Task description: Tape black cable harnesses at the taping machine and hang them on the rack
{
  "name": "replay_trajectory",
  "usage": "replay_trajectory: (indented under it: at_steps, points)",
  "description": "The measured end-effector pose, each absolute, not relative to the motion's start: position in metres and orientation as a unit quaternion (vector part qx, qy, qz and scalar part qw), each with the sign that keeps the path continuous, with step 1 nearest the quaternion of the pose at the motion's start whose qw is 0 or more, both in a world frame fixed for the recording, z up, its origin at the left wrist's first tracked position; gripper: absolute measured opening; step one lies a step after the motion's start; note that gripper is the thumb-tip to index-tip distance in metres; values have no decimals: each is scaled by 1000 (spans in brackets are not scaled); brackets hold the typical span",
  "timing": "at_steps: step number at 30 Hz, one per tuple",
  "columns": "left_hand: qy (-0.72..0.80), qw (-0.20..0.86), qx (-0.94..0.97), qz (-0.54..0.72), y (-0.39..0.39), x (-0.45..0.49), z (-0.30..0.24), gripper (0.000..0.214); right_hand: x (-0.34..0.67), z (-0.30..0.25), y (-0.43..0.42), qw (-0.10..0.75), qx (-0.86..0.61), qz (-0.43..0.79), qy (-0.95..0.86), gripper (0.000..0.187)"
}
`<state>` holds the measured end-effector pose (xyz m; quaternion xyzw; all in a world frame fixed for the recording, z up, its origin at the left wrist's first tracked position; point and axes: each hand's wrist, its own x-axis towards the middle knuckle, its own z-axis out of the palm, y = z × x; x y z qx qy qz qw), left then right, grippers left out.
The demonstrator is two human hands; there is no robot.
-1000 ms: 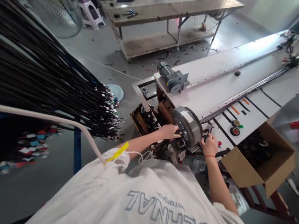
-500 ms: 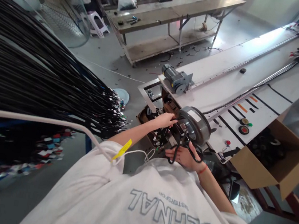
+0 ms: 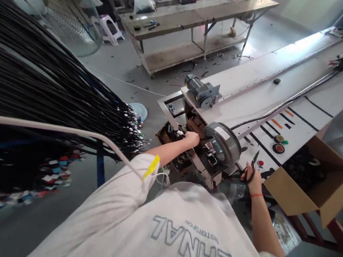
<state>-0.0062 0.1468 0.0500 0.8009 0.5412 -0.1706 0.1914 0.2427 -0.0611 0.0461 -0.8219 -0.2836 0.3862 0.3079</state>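
Observation:
My right hand [image 3: 253,182] is closed round the black handles of a pair of scissors [image 3: 255,158], blades pointing up, beside the white worktable's near edge. My left hand [image 3: 192,139] is a closed fist left of the grey ring-shaped machine head [image 3: 225,142]. Small light bits show just beyond its fingers, but what it grips is hidden. A black cable [image 3: 248,121] runs from the ring along the white worktable [image 3: 252,92]. Below the ring, the metal frame [image 3: 200,166] at the table end is exposed.
A grey motor [image 3: 199,91] stands on the table corner. Tape rolls [image 3: 278,148], a red button [image 3: 260,163] and dark strips lie right of the ring. An open cardboard box [image 3: 331,183] stands at right. Many black cables [image 3: 55,75] hang at left, near a fan [image 3: 75,19].
My right hand has moved right, away from the ring and frame, carrying the scissors, whose blades now point up. My left hand has shifted slightly left and turned into a fist.

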Motion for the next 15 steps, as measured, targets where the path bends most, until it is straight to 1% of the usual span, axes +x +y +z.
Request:
replay_trajectory:
  at_steps: [2, 3, 5, 7, 9, 10, 12, 13, 15]
  points:
    - [551, 188, 797, -164, 146, 1, 47, 31, 263, 41, -36, 190, -874, 314, -318, 41]
    - [554, 184, 797, -156, 143, 2, 47, 37, 269, 42, -24, 150, -884, 295, -330, 36]
    - [559, 169, 801, -132, 133, -5, 49, 50, 272, 50, -10, 117, -893, 272, -339, 27]
    - [548, 142, 821, -80, 119, -18, 50, 61, 268, 66, -10, 148, -896, 228, -351, 23]
    - [510, 122, 852, -7, 105, -35, 53, 63, 255, 85, -20, 239, -875, 198, -372, 26]
    - [486, 123, 865, 24, 98, -43, 56, 59, 245, 94, -27, 293, -847, 219, -385, 28]
    - [451, 160, 877, 43, 85, -59, 63, 48, 217, 107, -40, 371, -762, 342, -406, 36]
    - [439, 193, 877, 33, 78, -67, 68, 43, 199, 110, -43, 384, -711, 426, -406, 40]
    - [422, 284, 861, 13, 66, -85, 81, 36, 162, 109, -40, 370, -620, 582, -374, 46]
